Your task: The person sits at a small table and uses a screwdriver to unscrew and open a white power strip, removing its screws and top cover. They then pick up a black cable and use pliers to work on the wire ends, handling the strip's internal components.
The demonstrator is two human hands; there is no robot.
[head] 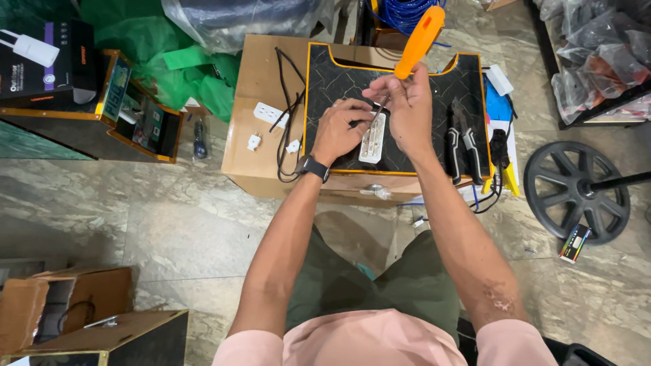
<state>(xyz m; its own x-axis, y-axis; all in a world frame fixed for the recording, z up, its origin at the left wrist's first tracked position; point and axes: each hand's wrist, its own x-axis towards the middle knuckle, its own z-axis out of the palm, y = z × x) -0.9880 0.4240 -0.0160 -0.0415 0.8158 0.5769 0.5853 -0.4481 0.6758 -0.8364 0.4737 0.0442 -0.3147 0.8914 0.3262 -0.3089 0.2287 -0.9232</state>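
Left hand [341, 129]: closed over the white strip [372, 138], pinning it to the mat [339, 81].
Right hand [407, 105]: fingers clenched on the orange screwdriver [419, 42], tip down into the strip.
Pliers [462, 139]: on the mat, just beside the right hand.

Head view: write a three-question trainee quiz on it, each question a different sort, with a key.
1. True or false: the right hand holds an orange-handled screwdriver.
2. Multiple choice: the white power strip lies on A) the floor, B) the black mat, C) the green sheet.
3. Fill in: the left hand steadies the ____.

Key:
1. True; its tip meets the strip.
2. B; the mat tops a cardboard box, with pliers on its right part.
3. Power strip.
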